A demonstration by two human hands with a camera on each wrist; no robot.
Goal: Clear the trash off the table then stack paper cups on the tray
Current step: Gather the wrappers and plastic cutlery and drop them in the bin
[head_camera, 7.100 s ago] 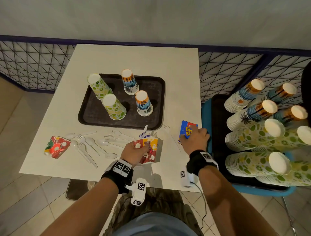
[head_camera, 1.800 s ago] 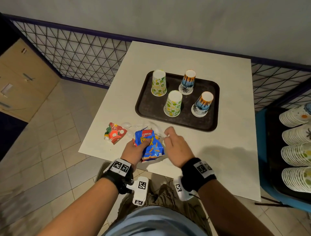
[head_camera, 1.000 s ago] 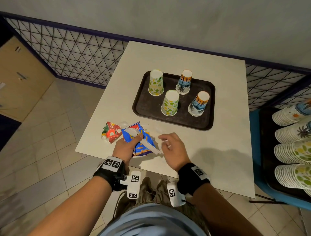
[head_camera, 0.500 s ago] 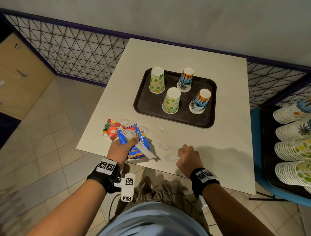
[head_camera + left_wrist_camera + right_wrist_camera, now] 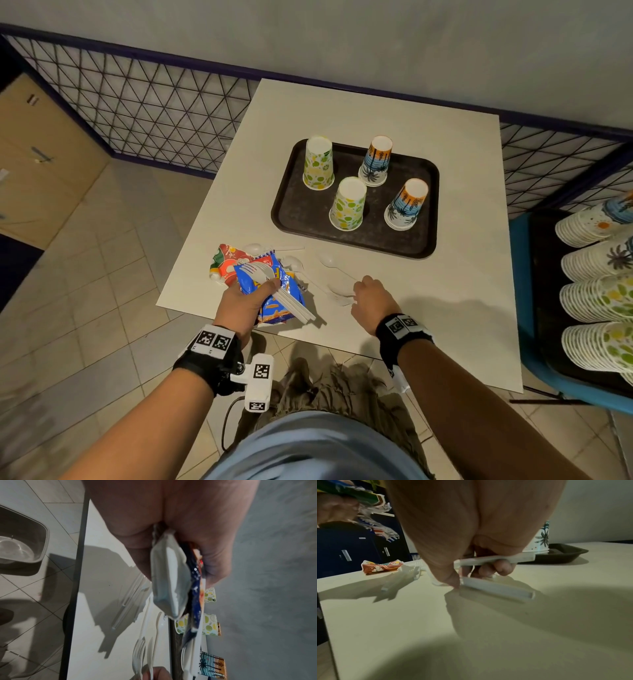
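My left hand [image 5: 250, 298] grips a bundle of blue snack wrappers [image 5: 274, 305] and white plastic forks [image 5: 260, 272] above the table's near left edge; the left wrist view shows the wrappers [image 5: 171, 581] clamped in the fist. My right hand [image 5: 371, 298] is down on the table. Its fingers curl round a white plastic cutlery handle [image 5: 494, 559], and a second handle [image 5: 496, 589] lies by the thumb. A crushed red cup [image 5: 226, 262] and a loose spoon [image 5: 329, 260] lie on the table. Several paper cups, such as one green cup [image 5: 347, 204], stand upside down on the dark tray [image 5: 301, 209].
The white table [image 5: 445, 291] stands against a wire fence [image 5: 154, 113]. To the right, long stacks of paper cups [image 5: 599, 298] lie on a dark tray on a blue chair. A grey bin [image 5: 20, 545] sits on the tiled floor beside the table.
My right hand has moved slightly forward onto the loose cutlery and closed on a handle. My left hand keeps the wrappers and forks, nearly in the same place.
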